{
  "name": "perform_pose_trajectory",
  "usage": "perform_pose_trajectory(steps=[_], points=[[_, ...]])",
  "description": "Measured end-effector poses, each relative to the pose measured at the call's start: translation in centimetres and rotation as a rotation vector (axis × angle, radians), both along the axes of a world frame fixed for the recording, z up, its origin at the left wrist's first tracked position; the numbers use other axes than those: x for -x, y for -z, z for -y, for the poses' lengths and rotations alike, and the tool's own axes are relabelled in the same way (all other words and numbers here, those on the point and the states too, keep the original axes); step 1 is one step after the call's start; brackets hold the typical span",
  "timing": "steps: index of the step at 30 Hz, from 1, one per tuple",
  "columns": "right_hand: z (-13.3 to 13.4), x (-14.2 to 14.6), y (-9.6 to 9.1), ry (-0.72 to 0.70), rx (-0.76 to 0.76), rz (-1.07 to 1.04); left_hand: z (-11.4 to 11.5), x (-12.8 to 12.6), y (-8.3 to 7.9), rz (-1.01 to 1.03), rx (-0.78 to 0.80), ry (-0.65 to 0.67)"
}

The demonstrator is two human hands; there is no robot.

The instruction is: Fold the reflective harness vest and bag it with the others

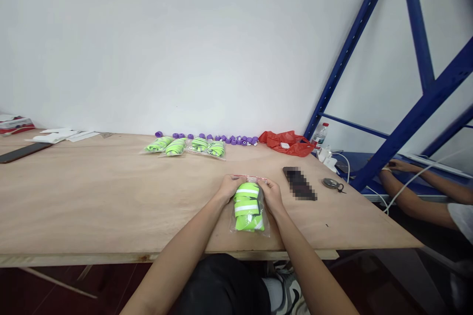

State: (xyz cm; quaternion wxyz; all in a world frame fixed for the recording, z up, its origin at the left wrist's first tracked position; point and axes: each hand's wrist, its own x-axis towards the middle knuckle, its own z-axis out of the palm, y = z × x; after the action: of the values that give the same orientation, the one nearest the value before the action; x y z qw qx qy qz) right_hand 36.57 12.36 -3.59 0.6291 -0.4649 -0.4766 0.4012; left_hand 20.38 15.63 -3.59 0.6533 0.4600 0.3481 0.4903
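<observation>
A clear zip bag [266, 230] lies near the table's front edge, its red-lined opening pointing away from me. Inside it is a folded neon-green strap with white reflective stripes [248, 206]. My left hand [229, 187] pinches the left end of the bag's top edge. At the right end of the same edge, my right hand [271, 192] is closed on the bag too. The fingertips of both hands are partly hidden under and behind the bag. Whether the seal is closed I cannot tell.
Several bagged green strap bundles [175, 146] lie along the back, before a row of purple rolls [236, 140]. A red plastic bag [288, 142], bottle [320, 135], blurred-out dark phone [299, 183] and round dark object [330, 183] are rightward. Beyond the blue rack [401, 123], another person's arms [410, 192] show.
</observation>
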Motion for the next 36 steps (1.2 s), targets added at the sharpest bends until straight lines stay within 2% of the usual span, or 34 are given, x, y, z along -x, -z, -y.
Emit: perform_pose_trajectory(steps=[22,36], points=[[0.2,0.15,-0.09,0.013,-0.012,0.01,-0.01,-0.06,0.02,0.043,0.033,0.055],[0.11,-0.36,-0.03,-0.099,0.027,0.037,-0.15,0.12,0.24,-0.049,-0.009,0.052]])
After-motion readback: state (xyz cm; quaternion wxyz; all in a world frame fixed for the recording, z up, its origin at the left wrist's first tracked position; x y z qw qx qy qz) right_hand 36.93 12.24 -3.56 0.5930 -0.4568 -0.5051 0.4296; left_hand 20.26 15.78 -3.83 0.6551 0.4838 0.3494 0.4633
